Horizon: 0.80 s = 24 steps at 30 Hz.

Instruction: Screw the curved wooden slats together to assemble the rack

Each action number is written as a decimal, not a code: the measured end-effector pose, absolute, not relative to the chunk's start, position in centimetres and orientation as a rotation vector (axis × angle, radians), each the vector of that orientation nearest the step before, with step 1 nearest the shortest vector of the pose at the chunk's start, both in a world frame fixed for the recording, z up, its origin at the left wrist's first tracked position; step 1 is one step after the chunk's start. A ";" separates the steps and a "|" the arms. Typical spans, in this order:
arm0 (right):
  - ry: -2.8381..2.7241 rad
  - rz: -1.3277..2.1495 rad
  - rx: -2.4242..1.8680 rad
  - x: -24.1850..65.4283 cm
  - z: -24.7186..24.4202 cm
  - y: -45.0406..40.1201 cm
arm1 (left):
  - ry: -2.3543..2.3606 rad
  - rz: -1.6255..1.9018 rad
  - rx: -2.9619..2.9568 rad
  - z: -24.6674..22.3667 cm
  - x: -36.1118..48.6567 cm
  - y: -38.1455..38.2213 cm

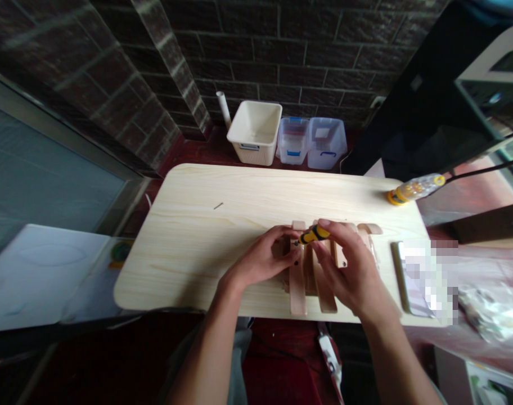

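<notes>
My right hand (345,264) is closed around a yellow and black screwdriver (313,234), which tilts down to the left. Its tip meets the upper part of a wooden slat (297,289). Thumb and fingers of my left hand (265,256) close on that slat beside the tip; a screw there is too small to make out. More slats, such as a second wooden slat (327,298), lie side by side over a wooden crosspiece, partly hidden by my right hand. Dark spots, screws or holes, show on the wood.
The pale table (189,247) bears a small dark rod (218,206) and, at the back right, a clear bottle-shaped screwdriver case (414,189). A blurred, flat rectangular object (417,281) lies to the right. Behind stand a cream bin (256,149) and two clear plastic boxes (293,147).
</notes>
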State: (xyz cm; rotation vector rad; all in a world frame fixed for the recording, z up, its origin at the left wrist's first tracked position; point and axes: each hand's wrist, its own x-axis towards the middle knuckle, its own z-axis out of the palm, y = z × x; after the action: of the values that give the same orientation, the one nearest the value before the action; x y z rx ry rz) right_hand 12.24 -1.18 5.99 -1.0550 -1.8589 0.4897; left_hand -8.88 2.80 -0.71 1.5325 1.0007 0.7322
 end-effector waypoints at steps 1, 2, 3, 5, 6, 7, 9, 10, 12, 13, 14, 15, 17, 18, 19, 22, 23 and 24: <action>-1.859 0.499 -1.055 12.2 6.0 -1.2 | 0.999 0.733 1.538 -0.7 -8.9 2.8; -1.857 0.509 -1.056 12.2 6.1 -1.2 | 0.996 0.736 1.538 -0.6 -8.9 2.8; -1.853 0.518 -1.057 12.2 6.1 -1.3 | 0.994 0.741 1.533 -0.5 -8.8 2.8; -1.851 0.525 -1.054 12.2 6.2 -1.3 | 0.990 0.752 1.517 -0.4 -8.8 2.8; -1.848 0.525 -1.052 12.2 6.1 -1.3 | 0.990 0.756 1.512 -0.3 -8.8 2.8; -1.845 0.529 -1.051 12.2 6.0 -1.3 | 0.991 0.759 1.512 -0.3 -8.7 2.8; -1.838 0.531 -1.043 12.2 5.8 -1.3 | 0.998 0.754 1.523 -0.4 -8.8 2.8; -1.830 0.523 -1.037 12.2 5.7 -1.3 | 1.002 0.748 1.528 -0.5 -8.8 2.8; -1.810 0.498 -1.030 12.3 5.4 -1.2 | 1.003 0.738 1.529 -0.6 -8.9 2.8; -1.803 0.488 -1.029 12.3 5.4 -1.2 | 1.003 0.735 1.525 -0.7 -8.9 2.8; -1.798 0.482 -1.030 12.3 5.4 -1.2 | 1.002 0.735 1.521 -0.7 -8.9 2.8; -1.800 0.485 -1.035 12.3 5.4 -1.2 | 1.002 0.738 1.520 -0.8 -8.9 2.8; -1.813 0.495 -1.045 12.3 5.7 -1.2 | 1.002 0.740 1.528 -0.7 -9.0 2.8; -1.819 0.495 -1.046 12.3 5.8 -1.3 | 1.000 0.741 1.533 -0.6 -9.0 2.8; -1.819 0.492 -1.046 12.3 5.9 -1.3 | 0.997 0.742 1.538 -0.6 -9.0 2.8; -1.785 0.489 -1.043 12.2 6.0 -1.5 | 0.989 0.752 1.537 -0.4 -8.9 2.9; -1.770 0.501 -1.046 12.2 6.0 -1.5 | 0.988 0.761 1.534 -0.4 -8.9 2.9; -1.752 0.522 -1.046 12.2 6.0 -1.6 | 0.988 0.767 1.534 -0.4 -8.9 2.9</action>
State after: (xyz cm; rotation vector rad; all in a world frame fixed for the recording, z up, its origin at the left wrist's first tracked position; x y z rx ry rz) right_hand 12.21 -1.61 5.99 -1.0457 -1.7517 0.5222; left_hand -8.85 2.89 -0.37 1.5338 0.9875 0.7672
